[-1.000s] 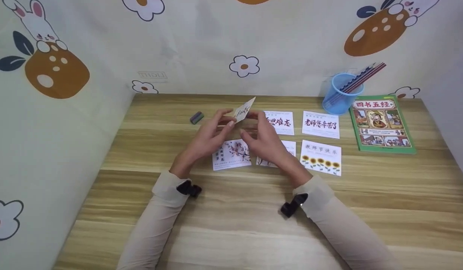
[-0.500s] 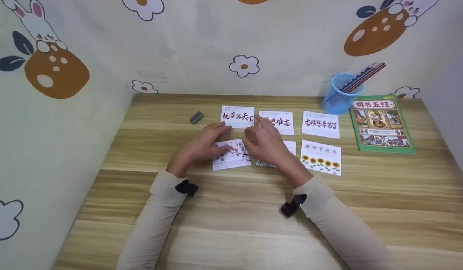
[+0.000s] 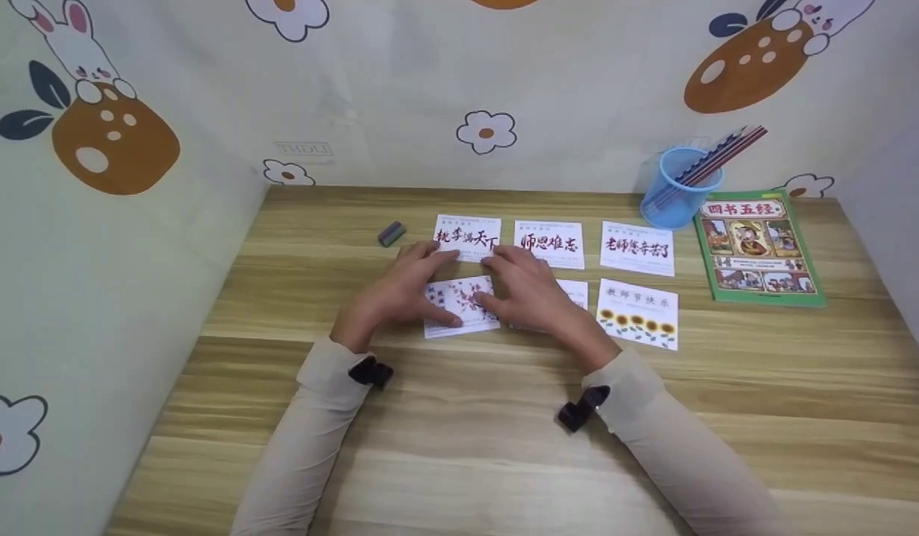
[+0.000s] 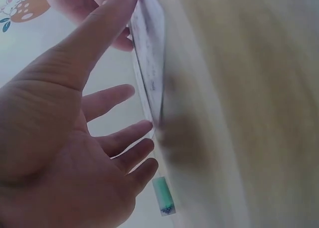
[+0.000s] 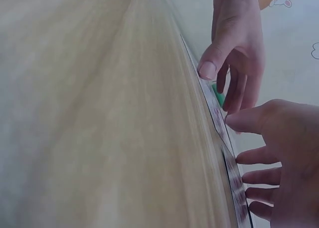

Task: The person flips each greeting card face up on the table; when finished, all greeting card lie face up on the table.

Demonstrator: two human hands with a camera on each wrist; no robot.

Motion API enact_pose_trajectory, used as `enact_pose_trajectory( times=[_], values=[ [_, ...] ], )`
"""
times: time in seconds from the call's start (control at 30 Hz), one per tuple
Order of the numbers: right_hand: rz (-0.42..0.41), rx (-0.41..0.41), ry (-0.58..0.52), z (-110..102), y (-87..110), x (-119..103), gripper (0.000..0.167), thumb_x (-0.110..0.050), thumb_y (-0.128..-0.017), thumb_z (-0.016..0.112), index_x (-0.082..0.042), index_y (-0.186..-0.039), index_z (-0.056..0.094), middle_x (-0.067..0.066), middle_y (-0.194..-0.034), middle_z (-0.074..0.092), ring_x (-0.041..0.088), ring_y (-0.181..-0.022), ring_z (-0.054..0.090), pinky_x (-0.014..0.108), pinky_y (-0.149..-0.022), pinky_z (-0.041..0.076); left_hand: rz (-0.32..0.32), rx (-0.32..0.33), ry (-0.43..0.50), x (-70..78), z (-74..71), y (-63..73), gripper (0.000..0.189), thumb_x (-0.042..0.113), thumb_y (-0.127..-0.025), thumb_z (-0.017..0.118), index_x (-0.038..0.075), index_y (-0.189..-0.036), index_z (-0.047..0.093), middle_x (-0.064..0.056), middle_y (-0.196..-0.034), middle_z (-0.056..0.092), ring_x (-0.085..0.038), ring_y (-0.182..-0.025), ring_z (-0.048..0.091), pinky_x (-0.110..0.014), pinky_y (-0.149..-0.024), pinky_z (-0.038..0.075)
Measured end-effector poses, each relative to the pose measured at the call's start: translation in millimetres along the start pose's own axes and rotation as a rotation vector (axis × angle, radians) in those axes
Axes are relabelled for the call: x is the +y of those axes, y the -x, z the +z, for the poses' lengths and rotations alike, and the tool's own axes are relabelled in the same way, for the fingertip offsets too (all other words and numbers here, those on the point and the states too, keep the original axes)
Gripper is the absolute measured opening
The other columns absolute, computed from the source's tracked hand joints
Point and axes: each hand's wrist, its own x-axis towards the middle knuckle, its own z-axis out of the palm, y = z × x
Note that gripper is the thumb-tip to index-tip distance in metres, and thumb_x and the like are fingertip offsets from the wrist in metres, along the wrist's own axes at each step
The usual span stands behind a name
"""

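In the head view, a white card with dark red brush lettering (image 3: 468,229) lies flat at the left of the back row. My left hand (image 3: 392,298) touches its lower left edge with straight fingers, and my right hand (image 3: 530,290) has fingertips at its lower right edge. Below it lies a card with pink blossoms (image 3: 452,290); both thumbs are over that card. A middle lettered card (image 3: 550,242) sits just beyond my right hand, which partly hides another card (image 3: 577,292) beneath it. In the left wrist view, a card (image 4: 149,43) is seen edge-on near my left thumb.
To the right lie another lettered card (image 3: 638,247) and a sunflower card (image 3: 638,313). A blue cup (image 3: 668,205) of pencils (image 3: 720,158) stands behind a green-edged book (image 3: 757,249). A small green-and-dark block (image 3: 391,234) lies left of the cards. A patterned wall backs the table.
The lettered card, held up tilted between both hands, has come down flat onto the table. Since then it has slid slightly towards me and left, with the right fingers drawn back off the middle card.
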Motion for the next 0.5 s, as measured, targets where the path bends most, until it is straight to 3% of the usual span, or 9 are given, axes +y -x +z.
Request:
enact_pose_trajectory(
  times=[0.27, 0.5],
  values=[
    [-0.019, -0.002, -0.003, 1.5, -2.3, 0.3, 0.071, -0.049, -0.098, 0.077, -0.010, -0.154, 0.057, 0.020, -0.170, 0.043, 0.040, -0.161, 0.034, 0.064, -0.132, 0.027, 0.013, 0.046, -0.054, -4.6, -1.5, 1.2, 0.105, 0.051, -0.080, 0.096, 0.022, -0.166, 0.044, -0.015, -0.178, 0.028, -0.040, -0.166, 0.020, -0.064, -0.132, 0.028],
    [-0.046, 0.040, -0.038, 1.4, 3.2, 5.9, 0.073, -0.050, -0.099, 0.075, -0.011, -0.158, 0.054, 0.019, -0.170, 0.044, 0.040, -0.161, 0.035, 0.064, -0.132, 0.025, 0.020, 0.062, -0.029, -3.6, 0.4, 2.2, 0.099, 0.056, -0.085, 0.089, 0.022, -0.166, 0.044, -0.014, -0.178, 0.029, -0.037, -0.166, 0.021, -0.063, -0.132, 0.028]
  ],
)
